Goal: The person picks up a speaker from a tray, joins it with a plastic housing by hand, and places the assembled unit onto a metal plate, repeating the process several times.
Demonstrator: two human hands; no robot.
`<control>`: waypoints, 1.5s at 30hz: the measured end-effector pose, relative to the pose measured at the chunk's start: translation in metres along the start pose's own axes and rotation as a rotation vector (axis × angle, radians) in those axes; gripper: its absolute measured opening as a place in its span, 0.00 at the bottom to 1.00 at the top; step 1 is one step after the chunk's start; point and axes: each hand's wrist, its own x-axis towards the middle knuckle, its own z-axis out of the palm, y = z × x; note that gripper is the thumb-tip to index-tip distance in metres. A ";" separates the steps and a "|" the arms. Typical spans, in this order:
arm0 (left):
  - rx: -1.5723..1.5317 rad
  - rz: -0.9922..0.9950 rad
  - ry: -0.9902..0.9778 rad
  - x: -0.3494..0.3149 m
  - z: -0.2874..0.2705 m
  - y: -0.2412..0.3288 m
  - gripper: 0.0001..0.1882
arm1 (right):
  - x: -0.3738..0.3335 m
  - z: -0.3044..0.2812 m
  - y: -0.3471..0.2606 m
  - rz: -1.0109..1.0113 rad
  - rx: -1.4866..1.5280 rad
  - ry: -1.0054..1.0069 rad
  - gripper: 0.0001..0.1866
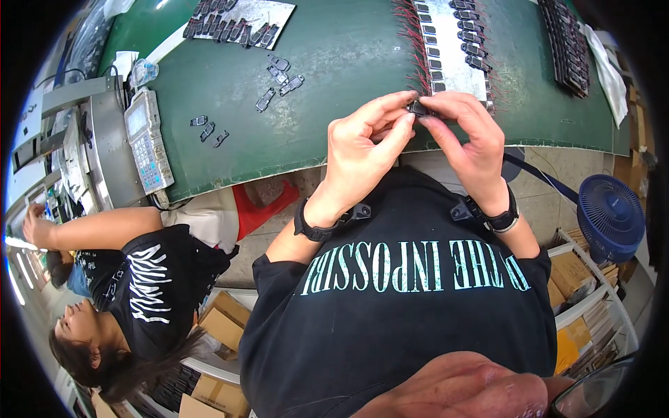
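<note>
**Left hand and right hand meet over one small black part**

At far left, a co-worker in a black shirt has an arm raised beside the machinery. Next comes a pale handheld device with a screen and blue keys, at the end of the green table. Three loose black pieces lie near it; farther back are another loose cluster and a white board bearing rows of similar ones.

The small black part is held above the table's near edge. The left thumb and fingers are nearly closed, pinching it; the right thumb and index finger close on its other side. Its details are mostly hidden by fingertips.

Just behind the hands runs a white strip lined with dark pieces and red wires. Farther right stand a dark stack, a white sheet and, below, a blue fan.
</note>
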 end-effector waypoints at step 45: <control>0.100 0.093 -0.119 -0.001 0.019 -0.001 0.08 | 0.006 -0.057 0.004 0.140 -0.132 -0.024 0.05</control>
